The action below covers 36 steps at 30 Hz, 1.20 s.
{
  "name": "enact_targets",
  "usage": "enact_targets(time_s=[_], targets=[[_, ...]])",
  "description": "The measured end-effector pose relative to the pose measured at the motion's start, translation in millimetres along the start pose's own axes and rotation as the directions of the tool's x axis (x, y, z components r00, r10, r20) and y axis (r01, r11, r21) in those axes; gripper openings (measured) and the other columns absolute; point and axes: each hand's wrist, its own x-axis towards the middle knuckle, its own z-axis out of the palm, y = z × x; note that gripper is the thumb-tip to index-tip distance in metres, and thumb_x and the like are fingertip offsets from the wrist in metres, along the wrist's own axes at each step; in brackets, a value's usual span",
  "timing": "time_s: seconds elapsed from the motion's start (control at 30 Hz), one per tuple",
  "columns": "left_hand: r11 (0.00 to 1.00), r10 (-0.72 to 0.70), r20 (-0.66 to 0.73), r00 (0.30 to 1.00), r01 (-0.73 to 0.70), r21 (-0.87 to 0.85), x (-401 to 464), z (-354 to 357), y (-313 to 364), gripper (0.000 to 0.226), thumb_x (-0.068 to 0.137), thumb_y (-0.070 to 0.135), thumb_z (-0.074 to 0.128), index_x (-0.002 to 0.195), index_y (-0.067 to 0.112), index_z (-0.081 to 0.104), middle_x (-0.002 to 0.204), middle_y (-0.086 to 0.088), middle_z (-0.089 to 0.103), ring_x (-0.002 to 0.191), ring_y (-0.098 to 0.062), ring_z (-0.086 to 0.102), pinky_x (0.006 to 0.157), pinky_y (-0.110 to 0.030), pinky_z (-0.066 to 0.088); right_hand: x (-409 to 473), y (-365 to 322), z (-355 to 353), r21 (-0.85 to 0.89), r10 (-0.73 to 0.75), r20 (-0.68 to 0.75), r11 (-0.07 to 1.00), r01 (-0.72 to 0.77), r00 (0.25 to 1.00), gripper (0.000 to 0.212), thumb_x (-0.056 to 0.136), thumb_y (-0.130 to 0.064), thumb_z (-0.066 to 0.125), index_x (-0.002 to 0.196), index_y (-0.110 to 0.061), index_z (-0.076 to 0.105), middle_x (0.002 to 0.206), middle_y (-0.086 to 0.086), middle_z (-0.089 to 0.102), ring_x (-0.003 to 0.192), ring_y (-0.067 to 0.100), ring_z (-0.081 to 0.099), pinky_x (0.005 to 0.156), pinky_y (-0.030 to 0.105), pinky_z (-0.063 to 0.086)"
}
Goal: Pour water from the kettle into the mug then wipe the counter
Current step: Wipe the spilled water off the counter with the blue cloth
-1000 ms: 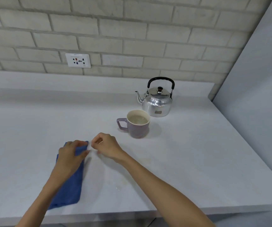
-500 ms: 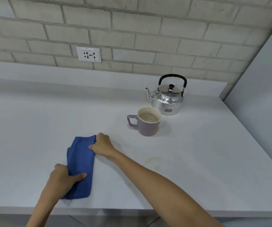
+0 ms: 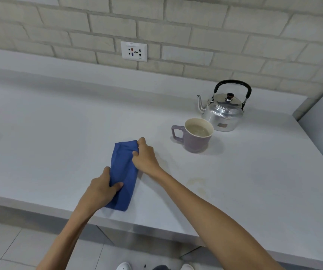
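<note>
The cloth (image 3: 123, 172) lies on the counter (image 3: 49, 133) in front of me, near its front edge. My left hand (image 3: 101, 189) sits on the cloth's near left side, my right hand (image 3: 145, 155) on its far right corner. The mug (image 3: 195, 136) stands farther back to the right (handle pointing left), and the kettle (image 3: 224, 112) is just behind it. A socket (image 3: 134, 51) is on the wall behind.

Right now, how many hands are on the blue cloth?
2. The left hand grips the near end of the blue cloth; the right hand pinches its far right edge, near the purple mug. None hidden.
</note>
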Motion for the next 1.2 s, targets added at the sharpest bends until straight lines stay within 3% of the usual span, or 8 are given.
enact_targets(time_s=[0.17,0.33,0.53,0.7,0.83,0.9,1.0,1.2], targets=[[0.937,0.055,0.203,0.978,0.019,-0.349,-26,16,30,0.031,0.086,0.029,0.063,0.108,0.018,0.043,0.104,0.002,0.06,0.096,-0.021,0.061,0.077,-0.037,0.053,-22,18,-31,-0.037,-0.045,-0.113,0.999,0.041,0.993,0.016,0.09,0.002,0.038,0.089,-0.013,0.034,0.072,0.0,0.042,0.061,0.014,0.038,0.053,0.03,0.033],[0.885,0.094,0.315,0.944,0.066,-0.461,-33,50,60,0.036,0.081,0.03,0.07,0.101,0.023,0.041,0.106,0.002,0.06,0.092,-0.016,0.063,0.069,-0.028,0.053,-52,43,-62,-0.167,-0.079,-0.251,0.985,0.037,0.965,0.017,0.089,0.001,0.037,0.091,-0.016,0.037,0.087,0.008,0.056,0.078,0.029,0.054,0.066,0.044,0.047],[0.981,0.112,0.33,0.937,-0.052,-0.188,-33,74,64,0.042,0.08,0.032,0.07,0.103,0.017,0.039,0.095,0.001,0.061,0.08,-0.014,0.062,0.063,-0.024,0.052,-67,76,-66,-0.403,-0.128,-0.281,0.915,0.004,0.951,0.028,0.088,0.003,0.04,0.109,-0.015,0.045,0.103,0.006,0.05,0.088,0.025,0.051,0.073,0.039,0.046],[0.988,0.124,0.16,0.979,-0.138,0.076,-34,60,61,0.032,0.084,0.042,0.062,0.097,0.017,0.048,0.082,-0.006,0.068,0.063,-0.02,0.065,0.063,-0.033,0.056,-62,84,-58,-0.554,-0.211,-0.384,0.831,-0.041,0.899,0.049,0.091,-0.011,0.054,0.138,-0.012,0.037,0.127,0.008,0.047,0.111,0.026,0.042,0.089,0.034,0.041],[0.936,0.265,-0.151,0.952,-0.216,0.278,-24,46,60,0.028,0.093,0.04,0.047,0.107,0.016,0.051,0.099,-0.007,0.065,0.084,-0.027,0.061,0.067,-0.035,0.044,-58,74,-33,-0.514,-0.222,-0.262,0.856,0.059,0.939,0.045,0.097,-0.014,0.042,0.141,-0.005,0.035,0.141,0.012,0.043,0.129,0.03,0.038,0.107,0.038,0.031],[0.925,0.333,-0.218,0.917,-0.273,0.265,-13,46,61,0.026,0.095,0.03,0.044,0.113,0.012,0.05,0.11,-0.011,0.062,0.096,-0.029,0.058,0.069,-0.037,0.044,-59,75,-14,-0.546,-0.186,-0.185,0.836,0.056,0.965,0.047,0.101,-0.02,0.033,0.146,-0.006,0.03,0.152,0.013,0.034,0.141,0.032,0.026,0.119,0.043,0.011],[0.906,0.39,-0.223,0.894,-0.328,0.268,5,50,58,0.028,0.096,0.018,0.042,0.12,0.006,0.049,0.121,-0.016,0.056,0.11,-0.032,0.05,0.082,-0.044,0.047,-65,79,0,-0.631,-0.206,-0.138,0.772,0.074,0.969,0.051,0.102,-0.026,0.026,0.15,-0.011,0.02,0.16,0.01,0.017,0.149,0.025,0.008,0.119,0.042,-0.009],[0.869,0.455,-0.159,0.876,-0.398,0.293,31,64,54,0.033,0.097,0.011,0.039,0.128,0.005,0.047,0.131,-0.014,0.05,0.119,-0.032,0.045,0.093,-0.045,0.039,-94,84,-7,-0.642,-0.318,0.02,0.723,0.256,0.948,0.05,0.098,-0.027,0.028,0.147,-0.014,0.032,0.159,0.002,0.025,0.148,0.017,0.009,0.12,0.042,-0.009]])
